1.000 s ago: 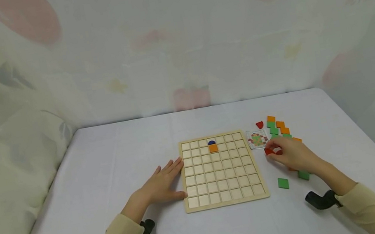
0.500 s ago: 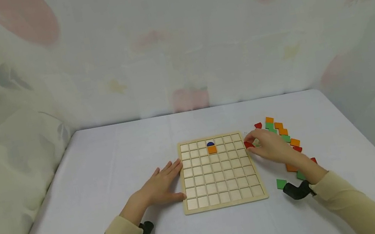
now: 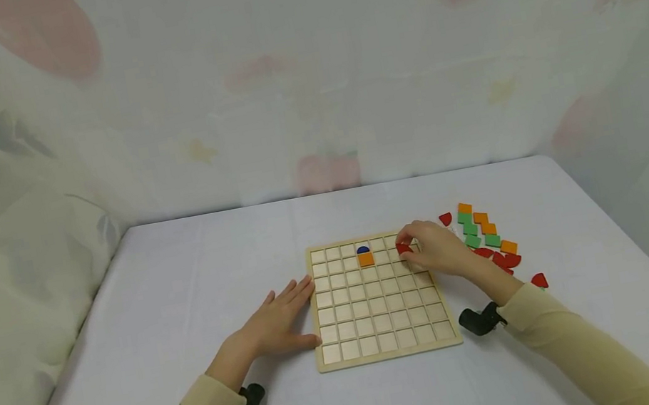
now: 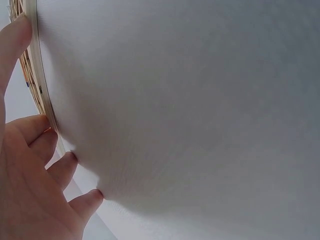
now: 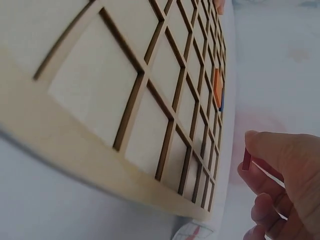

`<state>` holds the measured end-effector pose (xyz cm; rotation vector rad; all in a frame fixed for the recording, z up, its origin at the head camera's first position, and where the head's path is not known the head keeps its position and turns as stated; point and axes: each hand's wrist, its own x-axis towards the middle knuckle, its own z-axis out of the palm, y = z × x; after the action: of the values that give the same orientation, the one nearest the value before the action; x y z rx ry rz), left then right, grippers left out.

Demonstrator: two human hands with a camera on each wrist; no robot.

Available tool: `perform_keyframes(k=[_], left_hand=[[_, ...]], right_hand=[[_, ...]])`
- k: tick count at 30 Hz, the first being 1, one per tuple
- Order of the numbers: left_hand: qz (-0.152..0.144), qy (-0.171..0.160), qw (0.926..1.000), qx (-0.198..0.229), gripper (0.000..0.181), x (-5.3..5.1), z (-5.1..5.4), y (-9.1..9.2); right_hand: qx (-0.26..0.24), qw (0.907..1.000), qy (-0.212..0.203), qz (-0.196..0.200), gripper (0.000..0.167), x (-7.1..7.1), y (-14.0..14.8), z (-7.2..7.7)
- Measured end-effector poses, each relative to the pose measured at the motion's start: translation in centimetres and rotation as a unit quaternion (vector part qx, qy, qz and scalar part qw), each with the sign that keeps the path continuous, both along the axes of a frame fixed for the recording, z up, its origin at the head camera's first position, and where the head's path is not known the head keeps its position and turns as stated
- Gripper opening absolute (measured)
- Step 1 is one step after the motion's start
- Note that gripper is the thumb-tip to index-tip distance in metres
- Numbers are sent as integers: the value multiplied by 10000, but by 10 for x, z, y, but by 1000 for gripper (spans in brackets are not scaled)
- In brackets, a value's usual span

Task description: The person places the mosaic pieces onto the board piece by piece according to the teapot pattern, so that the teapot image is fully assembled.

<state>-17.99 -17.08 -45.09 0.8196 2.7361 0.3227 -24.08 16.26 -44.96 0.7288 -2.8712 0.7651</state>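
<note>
A wooden grid board (image 3: 382, 307) lies on the white table, with an orange square tile (image 3: 366, 259) and a blue half-round tile (image 3: 362, 250) set in its upper cells. My left hand (image 3: 277, 323) rests at the board's left edge, fingers spread, thumb and fingertips touching the rim. Over the upper right cells, my right hand (image 3: 440, 251) pinches a red tile (image 3: 404, 248) with a rounded side between thumb and forefinger. In the right wrist view, the red tile (image 5: 247, 159) is seen edge-on, held apart from the board.
Right of the board lie loose green tiles (image 3: 470, 230), orange tiles (image 3: 488, 229) and red tiles (image 3: 501, 261), some behind the right forearm. A printed pattern card (image 5: 192, 231) shows beside the board's edge, mostly hidden by the right hand in the head view.
My right hand has carried the red tile leftward from the loose tiles, past the pattern card, to above the board's upper right. The left hand has stayed at the board's edge.
</note>
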Motion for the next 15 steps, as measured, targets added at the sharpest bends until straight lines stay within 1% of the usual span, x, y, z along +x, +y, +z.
perform_keyframes(k=[5,8,15], left_hand=[[-11,-4,10000,37,93,1,1,0],[-17,6,10000,49,92,1,1,0],[-44,42,9999,102,92,1,1,0]], right_hand=[[87,9999,25,101,21,-5,-12,0],[124,9998,-37,139,21,-9,-17,-1],[208,9995,-59,233,19,-16,-25,-8]])
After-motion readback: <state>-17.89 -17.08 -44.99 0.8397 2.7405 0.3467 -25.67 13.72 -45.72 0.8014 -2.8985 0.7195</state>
